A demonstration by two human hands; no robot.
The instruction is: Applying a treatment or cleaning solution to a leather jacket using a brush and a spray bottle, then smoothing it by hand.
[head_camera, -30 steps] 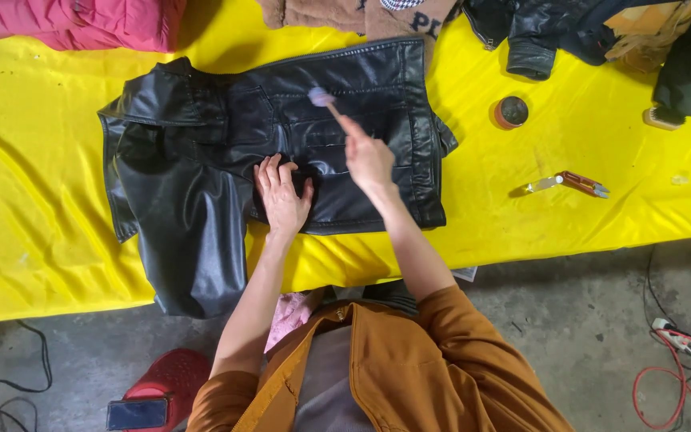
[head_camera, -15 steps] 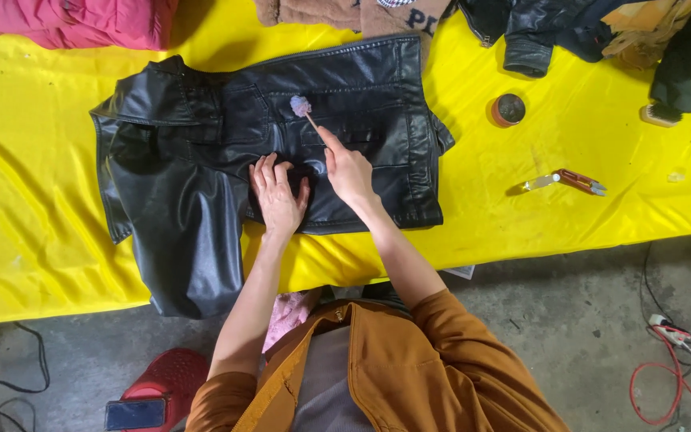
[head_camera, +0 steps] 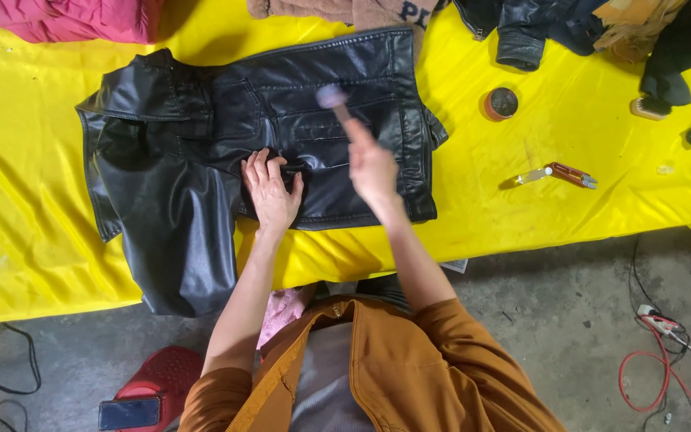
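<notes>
A yellow cloth (head_camera: pixel 25 232) covers your table above a grey concrete floor (head_camera: pixel 569 320). The black leather jacket (head_camera: pixel 265 144) lies flat on it. Your left hand (head_camera: pixel 272 189) presses spread on the jacket. Your right hand (head_camera: pixel 372 164) grips a blurred brush (head_camera: pixel 332 98) over it. Right of the jacket: a round tin (head_camera: pixel 501 103), then snips (head_camera: pixel 560 174).

Glossy black leather jacket (head_camera: pixel 281 120)
</notes>
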